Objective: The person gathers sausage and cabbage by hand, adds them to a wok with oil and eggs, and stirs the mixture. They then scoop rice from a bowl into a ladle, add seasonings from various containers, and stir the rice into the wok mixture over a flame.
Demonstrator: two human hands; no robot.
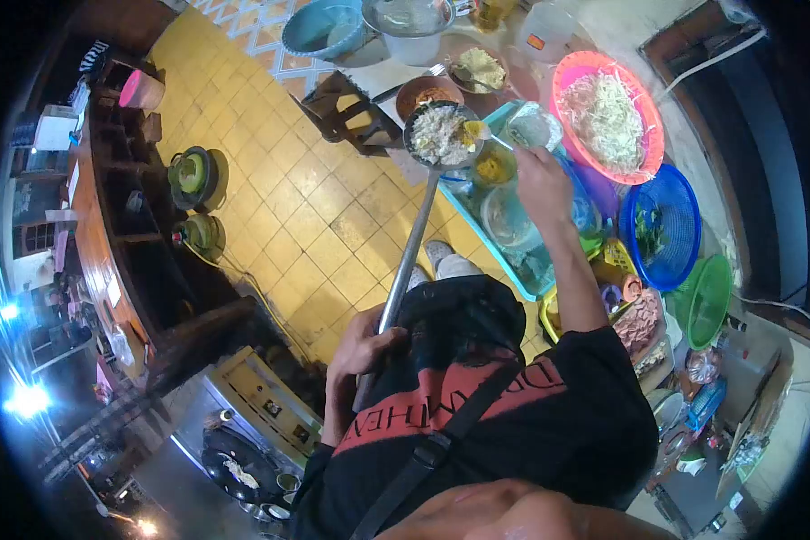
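Note:
My left hand (360, 346) is wrapped round the metal handle of a long-handled pan (410, 243), close to my body. White rice-like food (436, 135) fills its round bowl, with a yellow patch at the right side. My right hand (547, 184) grips a spoon (502, 142), whose head reaches the pan's right rim and has yellow stuff on it. Just below the spoon, a tub of yellow seasoning (493, 169) stands in a turquoise tray (466, 220). A clear container (533, 128) sits near my right fingers, also in the tray.
A pink basin (654, 162) of shredded cabbage and a blue basket (693, 225) of greens stand to the right. Bowls of red paste (412, 97) and pale food (477, 70) are beyond the pan. A stove (265, 396) and wok (220, 459) are lower left.

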